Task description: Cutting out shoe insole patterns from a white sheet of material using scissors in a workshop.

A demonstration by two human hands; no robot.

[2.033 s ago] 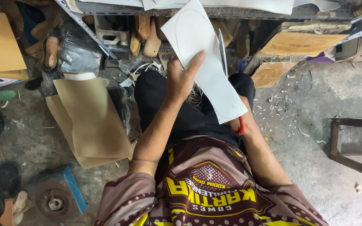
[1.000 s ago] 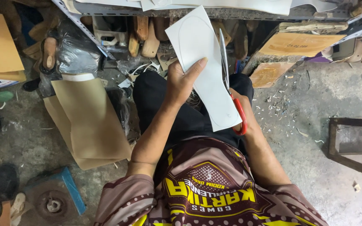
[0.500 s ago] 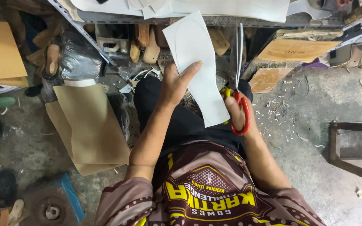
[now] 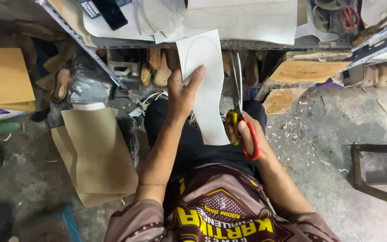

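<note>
Hands [image 4: 182, 92] two, white sheet [image 4: 207, 85] one, scissors [image 4: 240, 121] one.

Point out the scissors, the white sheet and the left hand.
scissors [image 4: 237, 96], head view, on the blades.
white sheet [image 4: 209, 112], head view, on its bare middle.
left hand [image 4: 181, 94], head view, on the back of the hand.

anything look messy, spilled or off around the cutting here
Small pale scraps are scattered over the concrete floor to the right of the right hand, which holds scissors. The left hand holds a white sheet that looks undamaged. Brown paper sheets lie askew on the floor at left.
</note>
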